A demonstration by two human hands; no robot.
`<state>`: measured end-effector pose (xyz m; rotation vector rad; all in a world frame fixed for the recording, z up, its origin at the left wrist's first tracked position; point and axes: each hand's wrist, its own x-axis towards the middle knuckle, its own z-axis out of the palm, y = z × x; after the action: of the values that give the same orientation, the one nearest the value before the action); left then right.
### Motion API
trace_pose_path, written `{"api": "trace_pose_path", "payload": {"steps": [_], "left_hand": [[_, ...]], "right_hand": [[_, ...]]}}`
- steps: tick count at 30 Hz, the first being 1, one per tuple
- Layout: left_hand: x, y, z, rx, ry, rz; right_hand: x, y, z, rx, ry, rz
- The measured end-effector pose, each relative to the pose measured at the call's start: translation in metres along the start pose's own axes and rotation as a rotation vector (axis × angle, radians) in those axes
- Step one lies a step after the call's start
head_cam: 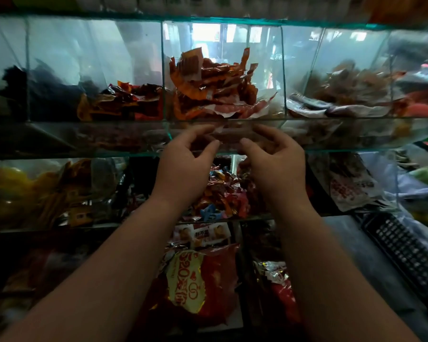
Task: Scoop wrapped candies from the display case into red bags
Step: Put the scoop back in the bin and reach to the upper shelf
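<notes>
A glass display case (pixel 284 70) fills the view, split into compartments. Its middle upper compartment holds a heap of orange and red wrapped snacks (pixel 215 85). One tier lower lies a pile of small mixed-colour wrapped candies (pixel 223 193). My left hand (pixel 185 164) and my right hand (pixel 274 164) are raised side by side at the front glass of the middle compartment, fingers curled and apart, thumbs pointing at each other. I see nothing clearly held in either. A red bag with a yellow label (pixel 208 287) lies below, between my forearms.
Left upper compartments hold dark and orange packets (pixel 124 99); the right one holds brownish packets (pixel 344 90). Yellow-orange packets (pixel 35 193) fill the lower left bin. A black perforated crate (pixel 405 253) sits at the lower right. A glass shelf edge (pixel 208 21) runs overhead.
</notes>
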<state>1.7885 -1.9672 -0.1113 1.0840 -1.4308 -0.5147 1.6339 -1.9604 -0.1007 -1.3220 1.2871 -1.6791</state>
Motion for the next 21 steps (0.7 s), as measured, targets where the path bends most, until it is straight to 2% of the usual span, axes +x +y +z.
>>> {"api": "trace_pose_path", "payload": {"steps": [6, 14, 18, 21], "left_hand": [[0.005, -0.006, 0.010, -0.064, 0.043, 0.000], [0.010, -0.002, 0.024, -0.117, 0.147, -0.038], [0.012, -0.001, 0.027, -0.108, 0.177, -0.059], [0.011, 0.000, 0.027, -0.098, 0.170, -0.056]], "right_hand": [[0.013, -0.005, 0.004, 0.016, 0.015, -0.035], [0.007, 0.001, 0.018, 0.100, 0.145, -0.040], [0.006, -0.002, 0.026, 0.083, 0.153, 0.051], [0.007, -0.009, 0.022, 0.099, 0.084, 0.143]]}}
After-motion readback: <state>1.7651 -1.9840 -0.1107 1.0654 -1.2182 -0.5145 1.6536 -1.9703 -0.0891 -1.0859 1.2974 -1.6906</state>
